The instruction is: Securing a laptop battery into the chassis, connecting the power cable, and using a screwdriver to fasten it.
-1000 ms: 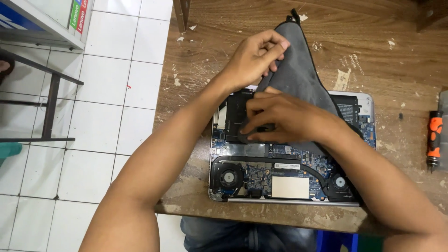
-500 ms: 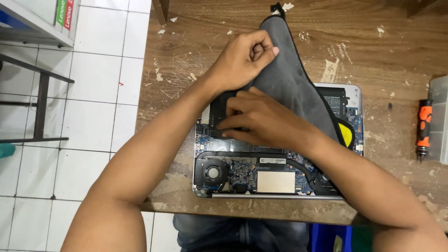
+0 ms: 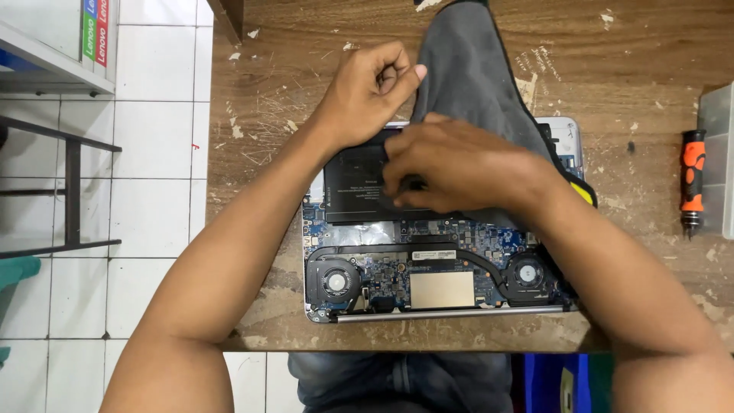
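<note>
Cloth grey, draped over opened laptop — left hand grip pinching edge, right hand pressing.

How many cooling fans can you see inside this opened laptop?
2. One cooling fan sits at the lower left of the laptop board; the other fan is at the lower right, beside the right forearm. The grey cloth may hide other parts.
</note>
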